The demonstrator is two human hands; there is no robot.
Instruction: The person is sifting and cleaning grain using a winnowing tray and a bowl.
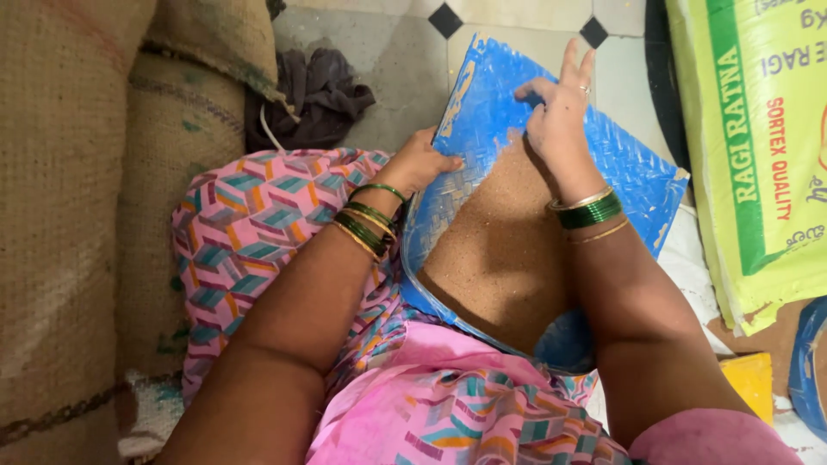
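While the left hand (pixel 419 164) grips the blue winnowing tray (pixel 637 168), right-hand fingers (pixel 570 62) spread over brown grain (pixel 500 250).

My left hand (pixel 419 164) curls in a grip, thumb pointing right; my right hand (pixel 560 108) lies flat, fingers spread, both forearms reaching forward

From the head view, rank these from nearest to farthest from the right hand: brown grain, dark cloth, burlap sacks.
Measured from the right hand:
1. Brown grain: in the blue woven tray, just below the hand.
2. Dark cloth: on the floor, across to the left.
3. Burlap sacks: far left edge.
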